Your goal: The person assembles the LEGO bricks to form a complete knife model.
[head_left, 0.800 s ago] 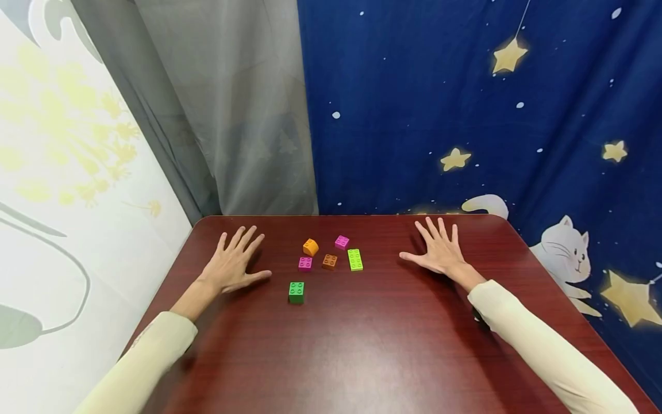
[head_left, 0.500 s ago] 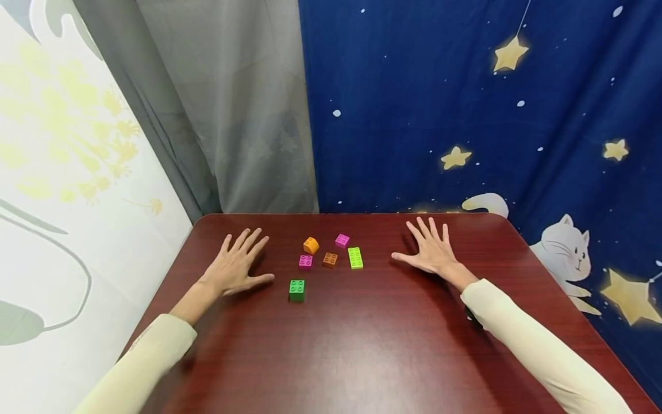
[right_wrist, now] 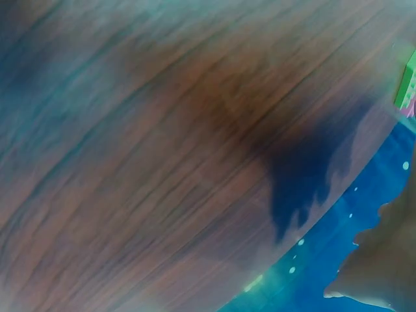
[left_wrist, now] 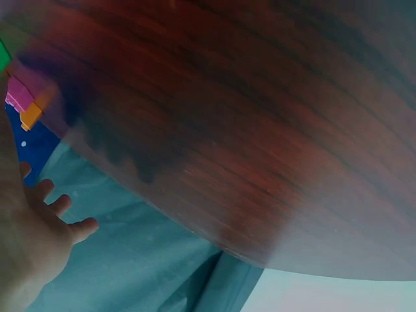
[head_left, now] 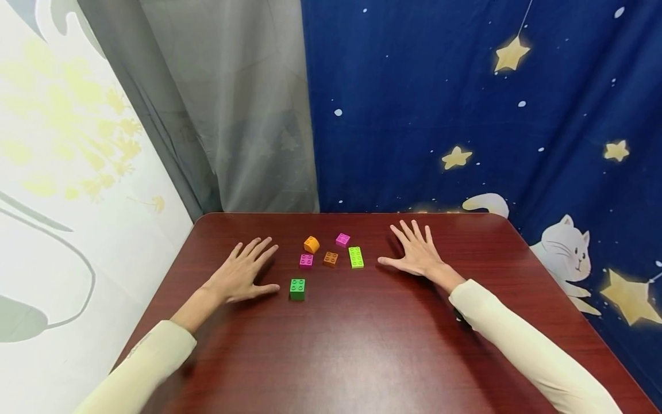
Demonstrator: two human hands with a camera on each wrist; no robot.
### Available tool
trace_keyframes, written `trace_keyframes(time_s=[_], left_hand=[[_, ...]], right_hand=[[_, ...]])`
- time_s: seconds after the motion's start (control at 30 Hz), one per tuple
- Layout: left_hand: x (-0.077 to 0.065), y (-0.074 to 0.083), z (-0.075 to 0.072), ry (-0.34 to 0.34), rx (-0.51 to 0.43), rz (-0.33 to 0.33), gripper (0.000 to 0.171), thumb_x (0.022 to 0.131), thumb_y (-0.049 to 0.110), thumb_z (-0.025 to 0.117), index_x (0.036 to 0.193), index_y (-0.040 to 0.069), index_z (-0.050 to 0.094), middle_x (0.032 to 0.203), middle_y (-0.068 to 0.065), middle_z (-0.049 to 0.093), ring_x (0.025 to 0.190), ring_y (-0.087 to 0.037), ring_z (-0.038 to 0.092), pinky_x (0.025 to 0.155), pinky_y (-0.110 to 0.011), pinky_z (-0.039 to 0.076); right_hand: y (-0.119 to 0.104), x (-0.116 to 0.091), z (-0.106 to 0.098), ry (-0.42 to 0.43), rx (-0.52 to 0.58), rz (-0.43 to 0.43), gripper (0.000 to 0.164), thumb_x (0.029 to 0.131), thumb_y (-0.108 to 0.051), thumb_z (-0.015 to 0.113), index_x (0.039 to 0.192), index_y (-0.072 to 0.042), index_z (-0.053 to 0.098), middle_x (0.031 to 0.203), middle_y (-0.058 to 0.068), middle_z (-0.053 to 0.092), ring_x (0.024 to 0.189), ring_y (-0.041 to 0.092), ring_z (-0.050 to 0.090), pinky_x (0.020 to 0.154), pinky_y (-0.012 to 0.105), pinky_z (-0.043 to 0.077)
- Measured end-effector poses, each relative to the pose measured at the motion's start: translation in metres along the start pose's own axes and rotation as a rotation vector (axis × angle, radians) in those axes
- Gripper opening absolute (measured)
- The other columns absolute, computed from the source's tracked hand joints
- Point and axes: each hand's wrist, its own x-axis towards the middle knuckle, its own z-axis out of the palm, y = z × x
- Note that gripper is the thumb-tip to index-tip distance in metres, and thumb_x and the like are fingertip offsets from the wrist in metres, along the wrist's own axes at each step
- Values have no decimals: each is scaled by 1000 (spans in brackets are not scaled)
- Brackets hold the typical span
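In the head view my left hand (head_left: 243, 274) hovers over the left part of the table, fingers spread, holding nothing. Its thumb points toward a green block (head_left: 297, 289), a small gap apart. My right hand (head_left: 416, 253) is likewise spread and holds nothing, to the right of a lime green long block (head_left: 356, 257). Between the hands lie a magenta block (head_left: 306, 261), an orange curved block (head_left: 311, 244), a brown block (head_left: 331, 259) and a pink block (head_left: 343, 240), all separate. Both wrist views show the hands' shadows on the wood.
The dark red wooden table (head_left: 341, 356) has rounded far corners. Behind it hang a grey curtain (head_left: 258, 115) and a blue curtain (head_left: 403, 103) with stars. A white patterned panel (head_left: 103, 230) stands along the left side.
Both hands have moved inward toward the blocks, the right one leftward and the left one slightly rightward and nearer me. The blocks have stayed in place.
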Motion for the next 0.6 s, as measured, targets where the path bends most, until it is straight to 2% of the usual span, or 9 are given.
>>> trace_keyframes(time_s=[0.23, 0.37, 0.6], left_hand=[[1, 13, 0, -20, -50, 22, 100, 88, 74, 64, 164, 17, 33, 169, -10, 29, 152, -37, 30, 119, -65, 23], [2, 20, -1, -28, -66, 41, 100, 88, 76, 63, 164, 18, 34, 169, -8, 30, 151, -36, 32, 119, -63, 26], [4, 29, -2, -15, -140, 61, 98, 87, 73, 68, 161, 15, 40, 165, -10, 38, 150, -35, 35, 119, -60, 29]], right_hand=[[-15, 2, 7, 8, 17, -49, 112, 81, -85, 60, 165, -16, 30, 171, 17, 20, 158, 43, 5, 122, 66, 1], [-23, 1, 9, -3, 34, -66, 110, 82, -84, 61, 165, -17, 31, 171, 16, 21, 158, 42, 6, 123, 62, 1], [-34, 2, 14, -5, 63, -93, 108, 83, -80, 64, 163, -15, 34, 169, 18, 26, 157, 45, 12, 125, 59, 5]])
